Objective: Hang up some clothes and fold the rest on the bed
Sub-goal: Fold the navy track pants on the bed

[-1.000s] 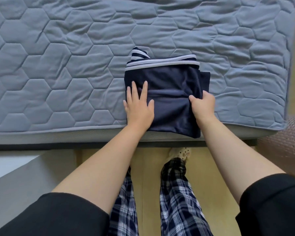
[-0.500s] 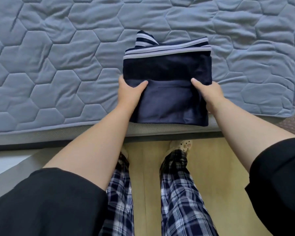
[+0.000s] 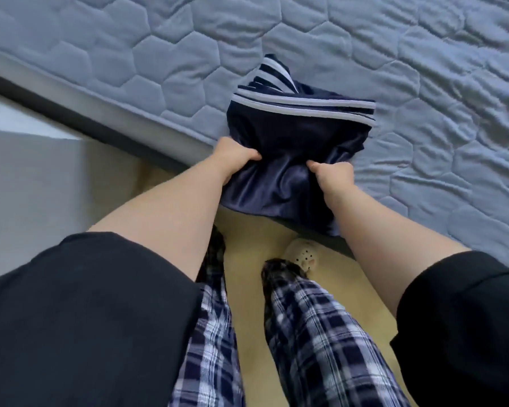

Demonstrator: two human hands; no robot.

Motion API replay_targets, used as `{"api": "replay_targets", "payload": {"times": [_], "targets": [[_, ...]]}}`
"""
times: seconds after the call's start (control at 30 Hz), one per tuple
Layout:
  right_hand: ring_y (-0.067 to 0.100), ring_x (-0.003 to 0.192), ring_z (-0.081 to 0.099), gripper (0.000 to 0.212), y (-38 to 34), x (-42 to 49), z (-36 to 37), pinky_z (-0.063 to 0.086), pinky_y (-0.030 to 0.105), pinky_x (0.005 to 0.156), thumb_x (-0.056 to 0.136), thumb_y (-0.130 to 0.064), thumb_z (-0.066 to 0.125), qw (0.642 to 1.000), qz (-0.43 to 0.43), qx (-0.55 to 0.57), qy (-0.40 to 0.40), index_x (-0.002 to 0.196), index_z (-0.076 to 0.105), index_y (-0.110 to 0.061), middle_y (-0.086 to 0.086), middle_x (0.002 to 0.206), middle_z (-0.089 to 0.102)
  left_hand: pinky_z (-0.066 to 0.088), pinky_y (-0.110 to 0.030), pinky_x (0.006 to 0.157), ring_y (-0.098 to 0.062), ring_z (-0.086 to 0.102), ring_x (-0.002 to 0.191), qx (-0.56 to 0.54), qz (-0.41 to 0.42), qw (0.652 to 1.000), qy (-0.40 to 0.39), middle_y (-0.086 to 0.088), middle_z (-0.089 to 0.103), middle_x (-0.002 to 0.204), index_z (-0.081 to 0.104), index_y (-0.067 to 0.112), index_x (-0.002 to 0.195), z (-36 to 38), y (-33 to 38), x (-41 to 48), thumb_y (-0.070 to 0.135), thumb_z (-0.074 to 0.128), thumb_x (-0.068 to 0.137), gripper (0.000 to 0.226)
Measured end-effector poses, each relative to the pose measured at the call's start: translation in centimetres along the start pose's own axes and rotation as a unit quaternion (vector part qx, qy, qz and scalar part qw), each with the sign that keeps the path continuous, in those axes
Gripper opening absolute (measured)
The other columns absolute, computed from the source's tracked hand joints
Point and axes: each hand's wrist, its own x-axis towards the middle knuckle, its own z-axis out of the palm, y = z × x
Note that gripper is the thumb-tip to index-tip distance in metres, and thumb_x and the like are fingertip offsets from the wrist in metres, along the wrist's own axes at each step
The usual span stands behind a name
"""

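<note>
A person stands at the near edge of a bed point(image 3: 306, 48) covered in a grey-blue quilted mattress cover stitched in hexagons. A folded navy garment point(image 3: 291, 142) with pale stripes along its far side lies at that near edge, its far part resting on the mattress and its near part hanging past the edge over the floor. The left hand point(image 3: 232, 155) grips the garment's left side, fingers curled shut into the cloth. The right hand point(image 3: 331, 173) grips the right side the same way, fingers closed around a bunch of fabric. The cloth between the two hands is gathered and creased, with a slight sheen. Both forearms are bare and reach forward from black sleeves point(image 3: 86, 304) at the bottom of the view. Below the hands, legs in navy and white plaid trousers point(image 3: 321, 333) stand on a tan floor point(image 3: 247, 239), and a pale perforated shoe point(image 3: 303, 255) shows just beside the bed's near edge
</note>
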Motion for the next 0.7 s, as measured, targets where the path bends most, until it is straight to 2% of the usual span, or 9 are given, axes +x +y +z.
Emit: {"api": "replay_targets", "payload": {"times": [0.1,0.2,0.3,0.37,0.43,0.53,0.6,0.63,0.7], "targets": [[0.033,0.104,0.061,0.035,1.1,-3.0,2.8,0.049,0.036,0.091,0.080,-0.017,0.068,0.996,-0.056,-0.071,-0.027,0.110,0.060,0.001,0.013,0.102,0.065,0.049,-0.025,0.067,-0.021,0.063,0.086,-0.078,-0.050,0.993,0.067,-0.006,0.066,0.103,0.062,0.006,0.116,-2.0,-4.9,-3.3,0.017,0.081,0.068,0.053],[0.032,0.113,0.057,0.027,3.6,-7.3,6.6,0.043,0.033,0.091,0.090,-0.008,0.053,0.978,-0.094,-0.163,-0.094,0.114,0.061,0.000,0.016,0.117,0.064,0.049,-0.027,0.068,-0.024,0.063,0.087,-0.150,-0.100,0.976,0.126,-0.008,0.066,0.097,0.060,0.004,0.107,-4.4,-10.6,-7.4,0.015,0.080,0.067,0.046],[0.034,0.117,0.055,0.032,6.3,-12.8,10.4,0.043,0.031,0.087,0.098,-0.009,0.040,0.919,-0.126,-0.332,-0.169,0.121,0.060,-0.003,0.017,0.124,0.061,0.049,-0.029,0.069,-0.023,0.061,0.082,-0.181,-0.122,0.960,0.173,-0.006,0.063,0.085,0.057,0.008,0.091,-7.2,-16.5,-12.5,0.015,0.078,0.067,0.033],[0.032,0.120,0.054,0.035,8.9,-16.5,12.8,0.043,0.026,0.075,0.097,-0.016,0.043,0.898,-0.089,-0.371,-0.219,0.127,0.056,-0.002,0.017,0.129,0.058,0.047,-0.028,0.067,-0.021,0.060,0.077,-0.193,-0.121,0.952,0.202,-0.003,0.061,0.078,0.057,0.009,0.086,-9.2,-20.3,-16.2,0.013,0.079,0.069,0.028],[0.031,0.119,0.055,0.040,11.9,-20.0,14.4,0.041,0.026,0.074,0.094,-0.021,0.049,0.861,-0.101,-0.438,-0.239,0.129,0.053,-0.002,0.016,0.130,0.056,0.044,-0.027,0.063,-0.022,0.061,0.075,-0.201,-0.124,0.944,0.229,-0.003,0.062,0.079,0.061,0.009,0.091,-10.8,-24.2,-19.9,0.012,0.078,0.069,0.028],[0.030,0.118,0.052,0.056,16.2,-25.3,15.6,0.041,0.030,0.089,0.088,-0.014,0.054,0.793,-0.216,-0.505,-0.262,0.139,0.033,-0.004,0.014,0.134,0.049,0.040,-0.025,0.054,-0.020,0.056,0.064,-0.172,-0.149,0.931,0.284,0.000,0.058,0.071,0.055,0.015,0.078,-11.6,-29.9,-25.4,0.014,0.073,0.072,0.019],[0.027,0.130,0.040,0.073,19.0,-28.9,15.7,0.040,0.032,0.099,0.082,-0.006,0.050,0.732,-0.322,-0.523,-0.294,0.148,0.018,-0.013,0.009,0.149,0.032,0.039,-0.026,0.056,-0.025,0.055,0.066,-0.135,-0.182,0.923,0.312,-0.003,0.058,0.077,0.056,0.013,0.083,-11.3,-33.2,-29.0,0.015,0.068,0.076,0.014],[0.025,0.137,0.030,0.081,20.3,-30.8,15.5,0.037,0.032,0.103,0.080,-0.002,0.048,0.682,-0.382,-0.538,-0.316,0.150,0.013,-0.020,0.004,0.156,0.019,0.039,-0.028,0.060,-0.027,0.054,0.069,-0.111,-0.199,0.920,0.320,-0.005,0.058,0.081,0.057,0.014,0.089,-10.9,-34.8,-30.8,0.016,0.065,0.077,0.014],[0.025,0.143,0.016,0.090,22.7,-34.1,15.0,0.031,0.033,0.108,0.078,0.003,0.047,0.559,-0.498,-0.558,-0.359,0.152,0.006,-0.029,0.000,0.160,0.001,0.040,-0.031,0.061,-0.030,0.052,0.070,-0.059,-0.212,0.918,0.329,-0.005,0.057,0.080,0.056,0.018,0.088,-10.2,-37.4,-34.6,0.016,0.062,0.077,0.013]]}}
